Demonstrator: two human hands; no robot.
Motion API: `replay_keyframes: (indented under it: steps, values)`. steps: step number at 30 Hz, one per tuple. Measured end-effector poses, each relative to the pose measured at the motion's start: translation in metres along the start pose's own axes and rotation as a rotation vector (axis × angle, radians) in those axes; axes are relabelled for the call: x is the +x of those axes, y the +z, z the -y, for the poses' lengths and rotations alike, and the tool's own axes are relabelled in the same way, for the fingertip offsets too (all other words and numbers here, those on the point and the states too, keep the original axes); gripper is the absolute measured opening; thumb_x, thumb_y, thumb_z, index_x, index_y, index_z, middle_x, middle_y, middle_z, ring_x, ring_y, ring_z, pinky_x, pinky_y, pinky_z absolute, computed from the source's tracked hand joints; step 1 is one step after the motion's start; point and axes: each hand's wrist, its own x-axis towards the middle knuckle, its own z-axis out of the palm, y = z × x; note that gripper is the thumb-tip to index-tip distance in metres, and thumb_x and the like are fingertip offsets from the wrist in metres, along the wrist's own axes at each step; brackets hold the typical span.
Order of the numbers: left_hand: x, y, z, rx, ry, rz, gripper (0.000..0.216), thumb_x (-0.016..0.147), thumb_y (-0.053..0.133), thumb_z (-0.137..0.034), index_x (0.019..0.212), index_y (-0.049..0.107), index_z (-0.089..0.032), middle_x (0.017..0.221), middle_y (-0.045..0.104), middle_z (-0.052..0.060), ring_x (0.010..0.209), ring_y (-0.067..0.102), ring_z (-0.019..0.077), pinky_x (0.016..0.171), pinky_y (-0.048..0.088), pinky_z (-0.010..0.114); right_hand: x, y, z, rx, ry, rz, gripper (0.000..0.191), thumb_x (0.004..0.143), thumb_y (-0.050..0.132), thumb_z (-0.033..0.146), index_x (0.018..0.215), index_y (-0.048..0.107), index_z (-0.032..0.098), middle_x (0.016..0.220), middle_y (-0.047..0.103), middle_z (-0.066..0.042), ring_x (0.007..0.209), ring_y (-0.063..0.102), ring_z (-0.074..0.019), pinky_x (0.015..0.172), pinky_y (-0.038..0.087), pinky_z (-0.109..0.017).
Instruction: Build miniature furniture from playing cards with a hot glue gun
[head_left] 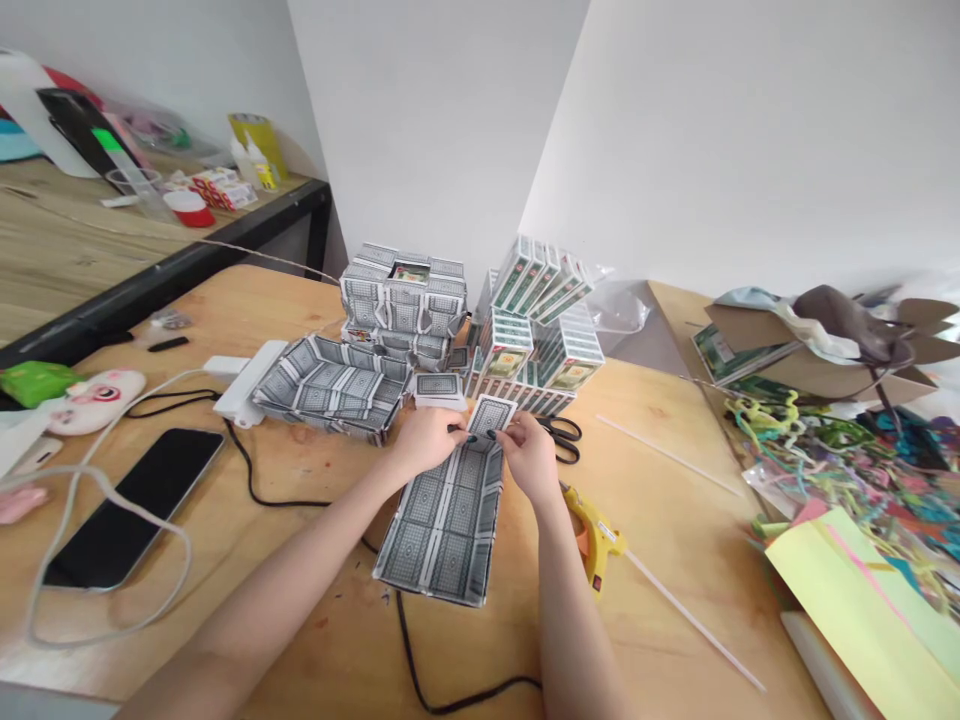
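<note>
My left hand (429, 440) and my right hand (532, 455) are closed in pinches on one playing card (492, 412), left and right of its lower part. The card is tilted at the far end of a long open box (439, 525) built from grey-patterned playing cards. Just beyond my left fingers lies a stack of cards (439, 388). Another open card box (322, 385) sits to the left, in front of a larger closed card box (405, 290). A yellow glue gun (596, 535) lies beside my right forearm, and black-handled scissors (564, 438) are near my right hand.
Several boxed card decks (506, 350) are piled at the back. A phone (135, 505), a white power strip (251, 380) and a black cable (409, 640) are on the table. Glue sticks (694, 620) lie right, near colourful scraps (847, 450) and yellow paper (862, 590).
</note>
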Motion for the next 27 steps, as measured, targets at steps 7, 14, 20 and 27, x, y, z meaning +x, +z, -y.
replay_keyframes:
  steps: [7, 14, 20, 27]
  values:
    - [0.0, 0.001, 0.0, 0.003, 0.012, -0.02, 0.008, 0.073, 0.064, -0.025, 0.071, 0.071, -0.022, 0.072, 0.071, 0.0, 0.07, 0.063, 0.0187, 0.062, 0.039, 0.027, -0.009, -0.005, 0.019, -0.178, -0.002, -0.207, 0.017, 0.069, 0.06, 0.028, 0.07, 0.044, 0.023, 0.066, 0.064, 0.0, 0.062, 0.063, -0.018, 0.06, 0.045, -0.026]
    - [0.0, 0.0, 0.001, 0.002, 0.007, 0.02, 0.01, 0.074, 0.061, -0.022, 0.068, 0.07, -0.022, 0.069, 0.069, -0.001, 0.066, 0.06, 0.0169, 0.06, 0.036, 0.026, -0.039, -0.021, 0.054, -0.608, -0.296, -0.148, 0.012, 0.08, 0.053, 0.026, 0.07, 0.054, 0.021, 0.073, 0.063, -0.002, 0.064, 0.058, -0.0154, 0.058, 0.04, -0.025]
    - [0.0, -0.002, -0.001, 0.044, -0.002, 0.017, 0.012, 0.074, 0.062, -0.027, 0.068, 0.07, -0.022, 0.068, 0.069, 0.0, 0.067, 0.061, 0.0191, 0.058, 0.036, 0.028, -0.022, -0.024, 0.038, -0.287, -0.117, -0.154, 0.036, 0.071, 0.064, 0.033, 0.105, 0.055, 0.021, 0.09, 0.07, -0.005, 0.078, 0.065, -0.0204, 0.068, 0.049, -0.031]
    - [-0.001, 0.001, 0.004, -0.037, 0.071, -0.011, 0.007, 0.075, 0.063, -0.024, 0.072, 0.068, -0.022, 0.075, 0.071, 0.0, 0.073, 0.063, 0.0197, 0.064, 0.04, 0.028, -0.007, -0.008, 0.016, -0.217, -0.047, -0.059, 0.017, 0.074, 0.055, 0.03, 0.064, 0.062, 0.019, 0.065, 0.069, -0.004, 0.063, 0.064, -0.0212, 0.06, 0.046, -0.029]
